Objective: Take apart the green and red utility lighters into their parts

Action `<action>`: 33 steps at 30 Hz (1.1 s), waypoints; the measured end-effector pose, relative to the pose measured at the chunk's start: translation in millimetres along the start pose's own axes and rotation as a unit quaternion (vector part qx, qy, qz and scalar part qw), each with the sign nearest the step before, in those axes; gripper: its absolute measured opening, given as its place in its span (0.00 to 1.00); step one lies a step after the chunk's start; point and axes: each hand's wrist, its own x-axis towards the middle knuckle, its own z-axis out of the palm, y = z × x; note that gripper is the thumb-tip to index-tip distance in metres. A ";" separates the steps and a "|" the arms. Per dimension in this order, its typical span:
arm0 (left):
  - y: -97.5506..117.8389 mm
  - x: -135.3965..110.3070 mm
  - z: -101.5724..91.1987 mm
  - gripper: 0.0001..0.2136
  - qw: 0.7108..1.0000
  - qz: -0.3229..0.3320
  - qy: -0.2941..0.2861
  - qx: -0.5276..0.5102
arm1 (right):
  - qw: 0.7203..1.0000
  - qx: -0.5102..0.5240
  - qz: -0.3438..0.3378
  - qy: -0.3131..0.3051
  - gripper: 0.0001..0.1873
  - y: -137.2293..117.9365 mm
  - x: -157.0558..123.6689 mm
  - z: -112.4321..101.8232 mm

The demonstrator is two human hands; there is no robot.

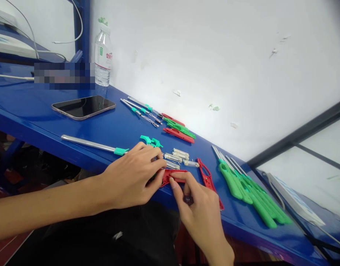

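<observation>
Both hands meet at the front edge of a blue shelf. My left hand is closed, its fingertips pinching one end of a red plastic handle piece. My right hand pinches the same red piece from the other side, thumb and forefinger pressed on it. Just behind lie several small clear tubes, two teal clips and a metal rod with a teal tip. Another red handle lies to the right.
Several assembled green-handled tools lie at the right. More red and green handles and thin metal rods lie further back. A phone and a water bottle stand at the left by the white wall.
</observation>
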 end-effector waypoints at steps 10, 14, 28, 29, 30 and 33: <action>-0.7 -0.5 -0.5 0.13 1.000 -0.017 -0.012 -0.007 | 1.000 -0.004 -0.007 -0.001 0.09 1.3 0.1 -0.8; 0.7 1.1 -2.7 0.14 0.999 -0.029 -0.021 -0.008 | 1.000 -0.007 -0.009 0.000 0.10 2.3 0.0 0.2; 0.9 0.7 -1.3 0.13 0.999 -0.040 -0.025 -0.021 | 1.000 -0.009 -0.006 0.004 0.08 1.1 -1.5 0.7; 0.9 0.8 -1.2 0.12 0.999 -0.040 -0.026 -0.021 | 1.000 -0.010 -0.006 0.005 0.08 0.5 -1.5 0.9; 1.0 0.9 -1.2 0.12 0.999 -0.040 -0.028 -0.021 | 1.000 -0.009 -0.007 0.007 0.08 -0.1 -1.5 1.0; 1.6 1.3 -2.5 0.10 0.999 -0.040 -0.030 -0.022 | 1.000 -0.009 -0.006 0.011 0.07 -0.4 -1.9 1.2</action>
